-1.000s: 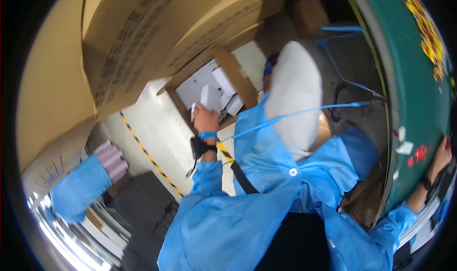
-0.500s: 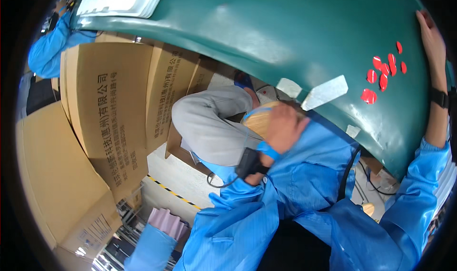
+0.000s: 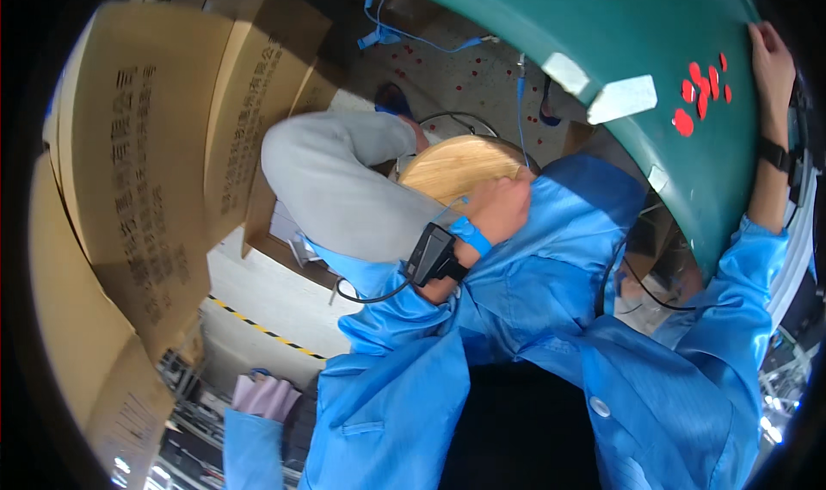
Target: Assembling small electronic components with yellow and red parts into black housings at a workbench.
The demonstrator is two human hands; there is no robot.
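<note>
My left hand (image 3: pixel 499 208), with a blue band and a black device at the wrist, is closed over a round wooden stool seat (image 3: pixel 456 165), beside the blue coat (image 3: pixel 576 197). What its fingers hold, if anything, is hidden. Far to the right, my right hand (image 3: pixel 772 67) grips the edge of the green-covered table (image 3: pixel 602 12), its fingers curled at the rim. Near it on the tabletop lie several small red pieces (image 3: pixel 701 90). Two pale patches sit at the table's near edge, the larger a white strip (image 3: pixel 623 99).
Large cardboard boxes (image 3: pixel 146 163) stand at the left. Blue cords (image 3: pixel 430 44) and small red bits are on the floor under the table. A bent leg in grey trousers (image 3: pixel 331 180) is beside the stool. Yellow-black tape (image 3: pixel 262 328) crosses the floor.
The view has shifted, showing more floor and less tabletop. My left hand has moved toward the near side of the stool seat, its fingers now curled. My right hand stays at the table edge.
</note>
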